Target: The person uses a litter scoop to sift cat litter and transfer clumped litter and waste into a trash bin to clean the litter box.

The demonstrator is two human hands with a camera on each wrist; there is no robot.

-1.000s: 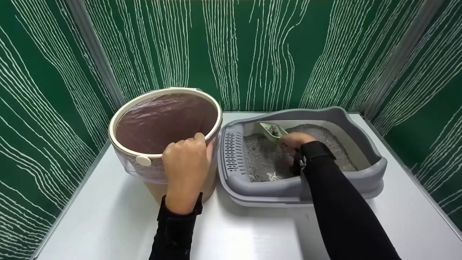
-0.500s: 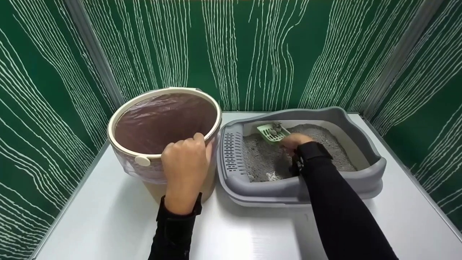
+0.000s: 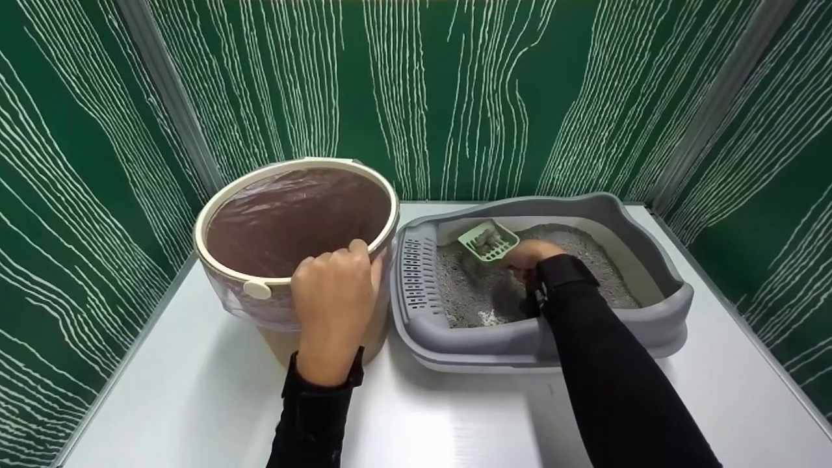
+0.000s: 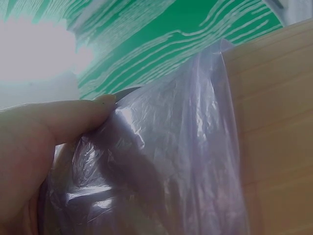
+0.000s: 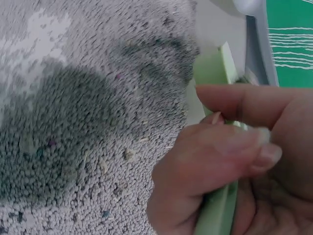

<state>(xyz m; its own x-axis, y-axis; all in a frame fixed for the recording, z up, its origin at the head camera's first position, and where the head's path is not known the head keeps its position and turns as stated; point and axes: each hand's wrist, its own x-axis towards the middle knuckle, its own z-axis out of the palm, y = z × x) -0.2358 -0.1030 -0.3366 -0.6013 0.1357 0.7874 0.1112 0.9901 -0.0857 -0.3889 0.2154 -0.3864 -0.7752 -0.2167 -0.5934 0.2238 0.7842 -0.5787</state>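
My right hand (image 3: pixel 530 255) grips the handle of a light green slotted litter scoop (image 3: pixel 479 246), seen up close in the right wrist view with fingers wrapped around the handle (image 5: pixel 217 210). Grey clumps (image 3: pixel 486 240) lie in the scoop, which is held above the grey litter (image 3: pixel 465 286) in a grey litter box (image 3: pixel 455 338). At the left, my left hand (image 3: pixel 335 292) grips the near rim of a trash bin (image 3: pixel 260 174) lined with a translucent purple bag (image 3: pixel 299 201). In the left wrist view, the thumb presses beside the bag's folded-over edge (image 4: pixel 205 107).
Bin and litter box stand side by side on a white table (image 3: pixel 416 422). A slotted ledge (image 3: pixel 421 273) forms the box's left end, and a white patch (image 3: pixel 489 318) shows in the litter. Green panels (image 3: pixel 448 97) with white lines enclose the back and sides.
The scoop has tilted and turned so its slotted bed and clumps face up more, shifting slightly left. My left hand stays on the bin rim.
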